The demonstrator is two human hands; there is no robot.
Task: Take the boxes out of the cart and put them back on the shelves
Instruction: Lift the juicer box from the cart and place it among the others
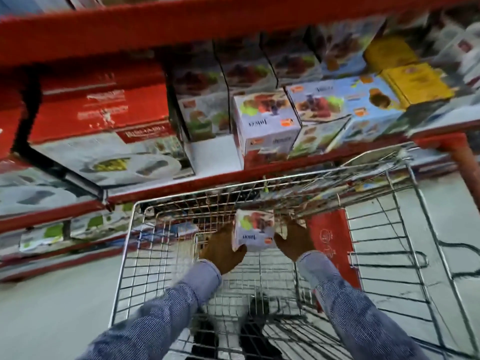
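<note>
1. Inside a wire shopping cart, a small white juicer box gripped from both sides: left hand pressed to its left face, right hand to its right face, fingers closed against the cardboard.
2. Box held near the cart's far wall, below the rim; wire walls close on the far side and to the left, more open basket toward the viewer.
3. Red panel standing just right of the right hand, inside the cart.
4. Directly beyond the cart, red metal shelves; a matching juicer box on the shelf sitting at the front edge, with a bare white gap just left of it.
5. Flat red boxes stacked further left; blue and yellow boxes to the right, too smeared to detail.
6. Whole view motion-blurred; right fingertips hidden behind the held box; forearms in blue striped sleeves cut off by the lower edge.
7. Readable print: "Juicer", upside down, on both the held box and the shelf box. Other lettering illegible.
</note>
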